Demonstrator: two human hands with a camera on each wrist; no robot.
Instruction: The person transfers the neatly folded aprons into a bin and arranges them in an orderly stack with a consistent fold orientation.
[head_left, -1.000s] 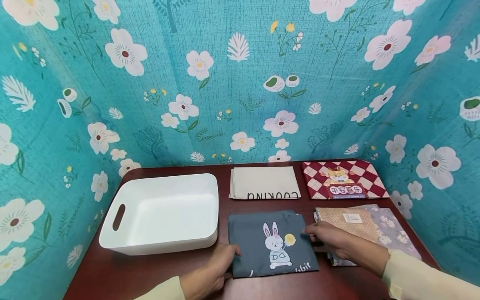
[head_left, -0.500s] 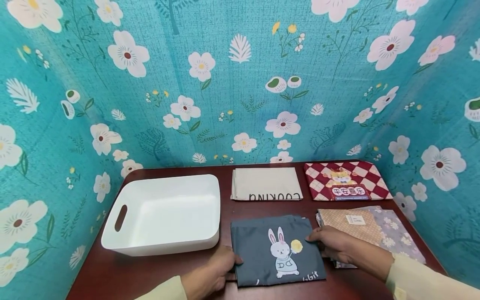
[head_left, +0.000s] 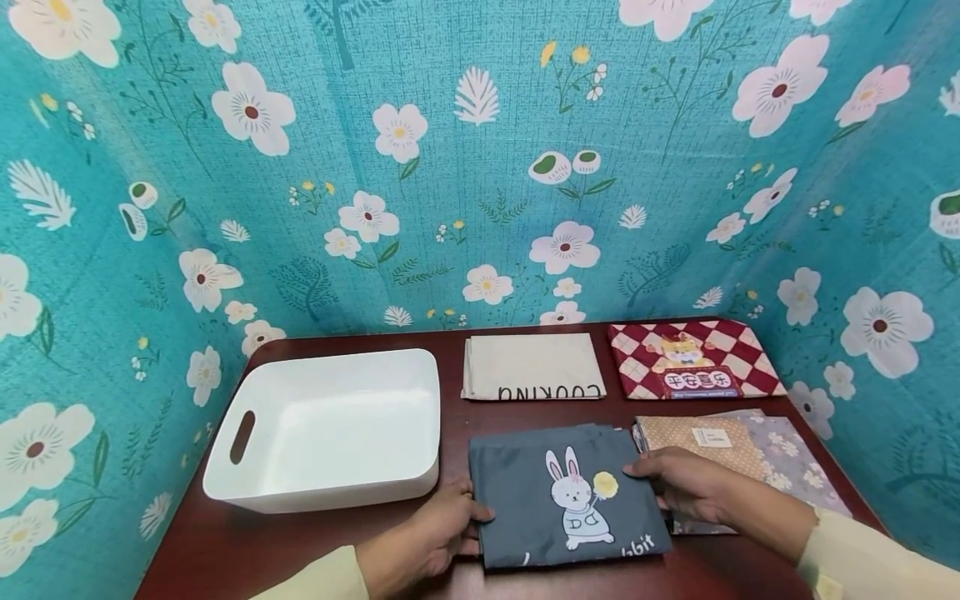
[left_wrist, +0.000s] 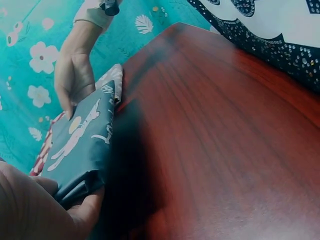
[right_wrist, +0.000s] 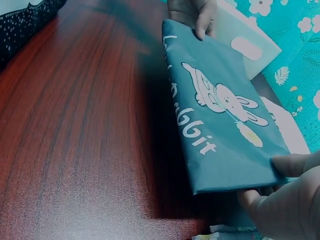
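Observation:
A folded dark grey cloth [head_left: 540,508] with a white rabbit print is held between both hands at the front of the table. My left hand [head_left: 444,527] pinches its left edge, thumb on top and fingers underneath. The right hand [head_left: 693,485] grips the opposite edge the same way, as the right wrist view shows with its thumb [right_wrist: 292,164] over the cloth. A dark shadow lies below the cloth in both wrist views, so it is raised off the tabletop. Most of the fingers are hidden beneath it.
To the left stands a white plastic bin [head_left: 337,483] with a handle slot. Behind lie a folded cream cloth [head_left: 532,362] lettered COOKING and a red checked cloth [head_left: 630,367]. A tan and grey floral cloth [head_left: 795,458] is partly behind my right forearm. Floral curtains [head_left: 465,208] surround the table.
Both hands have shifted a little to the right with the grey cloth between them. The bin and the other cloths stay where they were.

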